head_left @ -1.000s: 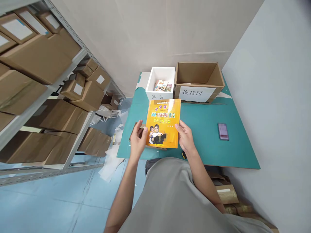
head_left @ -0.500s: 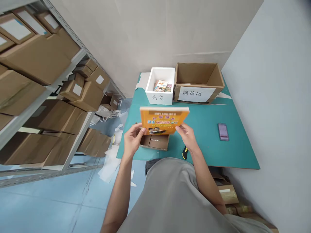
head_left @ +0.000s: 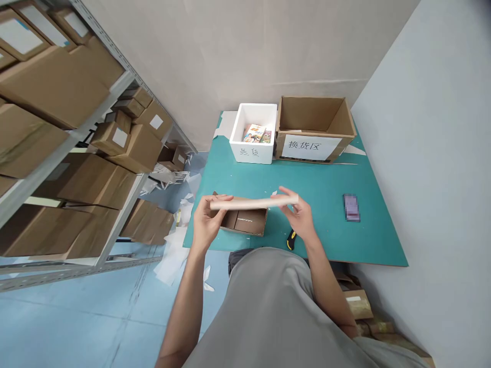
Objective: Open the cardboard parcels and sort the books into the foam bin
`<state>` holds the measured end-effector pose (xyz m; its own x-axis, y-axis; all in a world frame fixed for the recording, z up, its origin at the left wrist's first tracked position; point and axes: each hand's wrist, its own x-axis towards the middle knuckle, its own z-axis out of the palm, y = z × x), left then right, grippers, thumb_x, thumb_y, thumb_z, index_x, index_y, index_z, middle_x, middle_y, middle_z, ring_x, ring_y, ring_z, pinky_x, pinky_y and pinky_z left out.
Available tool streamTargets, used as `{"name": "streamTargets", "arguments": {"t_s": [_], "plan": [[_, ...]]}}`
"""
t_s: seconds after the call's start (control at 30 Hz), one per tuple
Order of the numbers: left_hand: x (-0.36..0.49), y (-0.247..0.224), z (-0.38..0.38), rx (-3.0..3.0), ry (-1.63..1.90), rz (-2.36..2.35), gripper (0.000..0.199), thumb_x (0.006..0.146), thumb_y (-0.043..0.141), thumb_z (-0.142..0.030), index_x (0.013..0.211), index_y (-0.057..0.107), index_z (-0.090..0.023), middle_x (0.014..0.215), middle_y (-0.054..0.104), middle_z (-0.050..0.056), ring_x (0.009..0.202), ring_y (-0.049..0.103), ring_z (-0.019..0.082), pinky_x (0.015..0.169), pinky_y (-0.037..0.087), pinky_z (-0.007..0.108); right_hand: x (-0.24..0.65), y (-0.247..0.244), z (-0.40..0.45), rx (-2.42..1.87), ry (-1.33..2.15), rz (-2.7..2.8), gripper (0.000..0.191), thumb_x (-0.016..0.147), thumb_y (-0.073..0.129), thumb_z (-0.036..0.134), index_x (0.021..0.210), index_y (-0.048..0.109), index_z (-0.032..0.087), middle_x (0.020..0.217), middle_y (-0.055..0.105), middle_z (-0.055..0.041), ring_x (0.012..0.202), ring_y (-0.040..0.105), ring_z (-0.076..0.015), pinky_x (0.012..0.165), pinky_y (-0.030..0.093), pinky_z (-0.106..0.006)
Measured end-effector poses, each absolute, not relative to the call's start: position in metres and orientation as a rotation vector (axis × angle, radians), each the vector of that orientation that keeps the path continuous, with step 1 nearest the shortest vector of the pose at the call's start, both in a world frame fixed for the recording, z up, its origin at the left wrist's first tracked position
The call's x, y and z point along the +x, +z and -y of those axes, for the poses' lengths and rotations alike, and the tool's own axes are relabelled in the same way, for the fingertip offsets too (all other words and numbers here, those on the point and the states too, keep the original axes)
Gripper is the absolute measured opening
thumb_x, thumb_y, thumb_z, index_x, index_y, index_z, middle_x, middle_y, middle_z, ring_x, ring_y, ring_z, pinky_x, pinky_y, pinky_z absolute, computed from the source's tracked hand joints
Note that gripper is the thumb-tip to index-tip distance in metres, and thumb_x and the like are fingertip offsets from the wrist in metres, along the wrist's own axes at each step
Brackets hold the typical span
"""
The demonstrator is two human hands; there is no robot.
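Observation:
A book [head_left: 253,203] is held edge-on above the table, its pale page edge facing me and its covers hidden. My left hand [head_left: 209,220] pinches its left end, thumb below and fingers on top. At the other end my right hand [head_left: 297,214] grips it the same way. Beneath the book sits an open small cardboard box [head_left: 245,225], partly covered by it. Close to my right wrist lies a black and yellow utility knife [head_left: 291,239] on the green table [head_left: 322,204].
A white foam box [head_left: 251,153] with booklets inside stands at the back, beside a large labelled cardboard box [head_left: 316,145]. A blurred phone-like thing [head_left: 351,207] lies at right. Shelves of cartons [head_left: 88,179] line the left; paper scraps [head_left: 172,260] litter the floor.
The book has been tilted between my hands, so its orange cover has gone from sight and only its edge shows. Both hands still hold it.

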<state>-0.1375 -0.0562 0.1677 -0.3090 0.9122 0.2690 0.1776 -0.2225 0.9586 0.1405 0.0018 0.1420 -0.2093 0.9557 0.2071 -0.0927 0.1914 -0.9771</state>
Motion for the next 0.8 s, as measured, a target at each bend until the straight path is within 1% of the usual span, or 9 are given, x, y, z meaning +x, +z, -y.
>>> {"name": "streamTargets", "arguments": {"t_s": [0.1, 0.2, 0.27, 0.37, 0.47, 0.53, 0.6, 0.67, 0.8], "plan": [[-0.140, 0.168, 0.059, 1.261, 1.374, -1.478, 0.031, 0.089, 0.083, -0.049, 0.100, 0.072, -0.022, 0.109, 0.078, 0.008, 0.102, 0.075, 0.023, 0.093, 0.060, 0.036, 0.139, 0.146, -0.001, -0.990, 1.321, 1.238, 0.061, 0.095, 0.078, 0.050, 0.151, 0.058, 0.033, 0.118, 0.081, -0.0052, 0.107, 0.075, -0.0252, 0.094, 0.061, -0.041], [-0.144, 0.170, 0.059, 1.225, 1.192, -1.461, 0.042, 0.095, 0.072, -0.057, 0.116, 0.080, -0.021, 0.125, 0.077, 0.012, 0.113, 0.073, 0.027, 0.095, 0.059, 0.037, 0.144, 0.147, -0.005, -1.050, 1.374, 1.220, 0.041, 0.096, 0.074, 0.055, 0.126, 0.074, 0.028, 0.116, 0.082, -0.0060, 0.105, 0.076, -0.0251, 0.086, 0.062, -0.037], [-0.144, 0.171, 0.058, 1.189, 1.167, -1.444, 0.050, 0.090, 0.076, -0.059, 0.122, 0.080, -0.020, 0.125, 0.078, 0.013, 0.116, 0.072, 0.028, 0.096, 0.058, 0.037, 0.149, 0.147, -0.008, -1.067, 1.485, 1.199, 0.039, 0.097, 0.069, 0.059, 0.114, 0.078, 0.025, 0.116, 0.082, -0.0068, 0.101, 0.077, -0.0252, 0.079, 0.062, -0.035], [-0.136, 0.172, 0.054, 1.174, 1.208, -1.492, 0.047, 0.086, 0.081, -0.062, 0.103, 0.081, -0.018, 0.097, 0.081, 0.011, 0.093, 0.073, 0.024, 0.085, 0.058, 0.033, 0.152, 0.144, -0.009, -1.005, 1.676, 1.124, 0.044, 0.097, 0.067, 0.064, 0.106, 0.076, 0.021, 0.109, 0.085, -0.0099, 0.084, 0.079, -0.0235, 0.068, 0.061, -0.033], [-0.125, 0.170, 0.048, 1.119, 1.265, -1.605, 0.055, 0.090, 0.073, -0.070, 0.067, 0.069, -0.019, 0.064, 0.068, 0.004, 0.061, 0.059, 0.015, 0.062, 0.050, 0.026, 0.147, 0.141, -0.007, -1.057, 1.668, 1.085, 0.050, 0.095, 0.069, 0.070, 0.095, 0.072, 0.020, 0.095, 0.086, -0.0123, 0.064, 0.075, -0.0199, 0.059, 0.059, -0.031], [-0.120, 0.169, 0.046, 1.075, 1.291, -1.647, 0.060, 0.090, 0.072, -0.071, 0.060, 0.063, -0.020, 0.057, 0.060, 0.002, 0.054, 0.050, 0.013, 0.054, 0.043, 0.024, 0.144, 0.140, -0.004, -1.110, 1.653, 1.056, 0.055, 0.092, 0.069, 0.075, 0.094, 0.071, 0.020, 0.089, 0.085, -0.0128, 0.057, 0.072, -0.0188, 0.055, 0.057, -0.030], [-0.117, 0.171, 0.045, 1.074, 1.319, -1.661, 0.055, 0.090, 0.074, -0.070, 0.068, 0.069, -0.020, 0.059, 0.062, 0.002, 0.055, 0.052, 0.014, 0.054, 0.044, 0.025, 0.144, 0.139, -0.002, -1.123, 1.676, 1.008, 0.059, 0.091, 0.069, 0.078, 0.097, 0.072, 0.019, 0.085, 0.085, -0.0131, 0.057, 0.073, -0.0199, 0.054, 0.057, -0.030], [-0.116, 0.178, 0.045, 1.124, 1.349, -1.661, 0.051, 0.092, 0.072, -0.069, 0.087, 0.079, -0.019, 0.069, 0.069, 0.004, 0.062, 0.060, 0.017, 0.062, 0.051, 0.027, 0.147, 0.137, -0.002, -1.092, 1.729, 0.956, 0.062, 0.091, 0.067, 0.079, 0.101, 0.074, 0.018, 0.085, 0.084, -0.0134, 0.063, 0.076, -0.0222, 0.058, 0.059, -0.031], [-0.104, 0.210, 0.042, 1.409, 1.309, -1.552, 0.055, 0.104, 0.055, -0.064, 0.126, 0.078, -0.020, 0.109, 0.076, 0.011, 0.098, 0.071, 0.026, 0.086, 0.059, 0.034, 0.152, 0.119, -0.009, -0.989, 1.901, 0.935, 0.055, 0.089, 0.074, 0.069, 0.120, 0.075, 0.023, 0.118, 0.083, -0.0094, 0.090, 0.080, -0.0238, 0.073, 0.063, -0.033]]}}
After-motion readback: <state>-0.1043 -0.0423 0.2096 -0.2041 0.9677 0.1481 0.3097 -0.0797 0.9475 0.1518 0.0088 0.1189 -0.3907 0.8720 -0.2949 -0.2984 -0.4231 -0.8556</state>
